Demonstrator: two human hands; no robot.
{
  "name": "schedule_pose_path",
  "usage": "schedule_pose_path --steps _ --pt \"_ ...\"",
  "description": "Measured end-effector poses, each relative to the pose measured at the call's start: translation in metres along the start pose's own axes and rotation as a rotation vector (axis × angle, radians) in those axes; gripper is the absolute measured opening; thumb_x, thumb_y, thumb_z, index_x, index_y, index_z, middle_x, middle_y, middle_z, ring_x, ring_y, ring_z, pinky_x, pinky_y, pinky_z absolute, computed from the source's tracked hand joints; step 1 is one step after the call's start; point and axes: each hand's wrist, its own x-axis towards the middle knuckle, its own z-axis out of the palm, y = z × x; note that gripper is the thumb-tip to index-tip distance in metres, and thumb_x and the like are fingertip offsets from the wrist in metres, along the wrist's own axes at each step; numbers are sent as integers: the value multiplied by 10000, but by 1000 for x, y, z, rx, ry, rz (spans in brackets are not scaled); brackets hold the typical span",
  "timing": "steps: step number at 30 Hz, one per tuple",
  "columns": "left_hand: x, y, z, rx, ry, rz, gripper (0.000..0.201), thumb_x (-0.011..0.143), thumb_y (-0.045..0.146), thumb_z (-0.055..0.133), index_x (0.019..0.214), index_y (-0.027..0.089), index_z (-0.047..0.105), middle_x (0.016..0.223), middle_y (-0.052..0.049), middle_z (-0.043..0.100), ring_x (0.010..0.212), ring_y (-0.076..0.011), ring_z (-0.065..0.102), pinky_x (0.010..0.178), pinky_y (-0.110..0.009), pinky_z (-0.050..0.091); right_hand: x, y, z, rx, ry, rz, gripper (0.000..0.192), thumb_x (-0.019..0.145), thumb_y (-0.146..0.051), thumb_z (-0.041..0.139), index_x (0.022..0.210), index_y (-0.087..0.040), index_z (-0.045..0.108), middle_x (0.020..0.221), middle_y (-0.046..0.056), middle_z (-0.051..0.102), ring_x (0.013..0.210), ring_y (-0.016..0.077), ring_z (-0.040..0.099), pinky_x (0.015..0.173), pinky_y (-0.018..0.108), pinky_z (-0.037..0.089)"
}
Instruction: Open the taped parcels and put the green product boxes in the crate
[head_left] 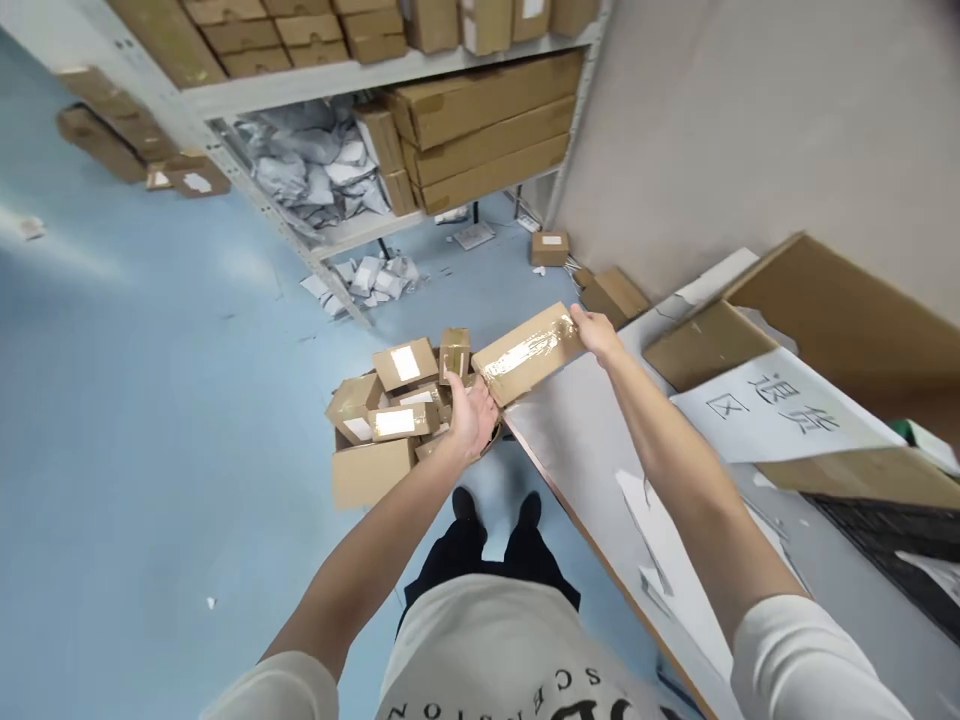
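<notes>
A long cardboard box point(529, 354), sealed with shiny clear tape, is held out level over the corner of the white table. My right hand point(596, 335) grips its right end, thumb on top and the other fingers hidden beneath. At the box's lower left corner is my left hand point(471, 418), thumb spread from the fingers; it is close to the corner, and I cannot tell whether it touches. Just left of it, a large open carton point(371, 475) on the floor is heaped with small boxes, several bearing white labels point(396, 422).
The white table point(570, 430) runs along my right, with torn paper and a big open carton point(855, 320) carrying a handwritten sign point(787, 405). Ahead stands a metal shelf point(375, 232) stacked with boxes and grey bags point(315, 160). More packages point(379, 280) lie on the blue floor.
</notes>
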Motion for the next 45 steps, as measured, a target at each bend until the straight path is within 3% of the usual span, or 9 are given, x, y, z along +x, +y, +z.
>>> schedule_pose_path --steps 3,6,9,13,21,29,39,43,45 --pt "-28 -9 53 -101 -209 99 994 709 690 -257 1479 248 189 1477 -20 356 1376 -232 286 1104 -385 290 -36 27 -66 21 37 18 678 839 -691 343 1019 -129 676 1083 121 670 1051 277 581 931 385 399" --pt "-54 -30 99 -72 -303 69 967 699 654 -306 1487 286 116 1500 14 308 1376 -219 289 1101 -393 304 -67 61 -113 -8 97 55 661 847 -674 356 1041 -130 677 1104 126 664 1065 277 574 938 382 389" --pt "-75 -54 134 -18 -322 -8 928 718 641 -296 1491 283 73 1512 27 274 1378 -201 286 1109 -379 303 -91 96 -138 -33 106 102 634 857 -652 362 1036 -137 686 1116 124 665 1067 269 575 938 372 386" --pt "-88 -88 159 -161 -320 -162 938 741 677 -235 1486 253 147 1518 15 254 1387 -176 258 1129 -344 274 -114 146 -145 -26 82 170 602 870 -619 361 1003 -136 696 1097 123 676 1041 259 595 923 354 397" --pt "-74 -146 174 -478 -215 -457 801 834 726 92 1452 252 280 1508 -13 284 1397 -169 221 1158 -310 142 -149 246 -132 128 87 279 580 840 -637 373 1011 -193 704 1112 85 679 1114 278 564 978 407 367" --pt "-80 -178 188 -498 -147 -465 666 892 647 121 1464 314 202 1544 47 132 1415 -130 120 1161 -308 102 -135 287 -130 348 88 153 562 816 -649 422 1055 -222 699 1182 66 653 1159 253 543 1040 410 330" --pt "-76 -175 172 -297 -96 -502 846 810 752 102 1472 236 205 1540 -22 139 1416 -180 109 1167 -360 88 -151 303 -119 548 213 76 626 805 -647 466 1232 -209 597 1324 70 553 1273 247 446 1087 413 293" --pt "-43 -156 143 -38 -51 -453 835 819 741 105 1476 233 189 1544 -13 74 1419 -203 54 1166 -375 69 -200 312 -96 633 429 157 677 826 -622 447 1345 -189 480 1418 80 447 1326 241 377 1116 429 243" --pt "-13 -143 132 127 -122 -349 735 874 668 110 1462 247 242 1539 11 100 1421 -181 44 1166 -350 32 -235 312 -73 706 456 250 703 818 -628 458 1351 -170 475 1427 92 431 1331 247 371 1123 427 237"
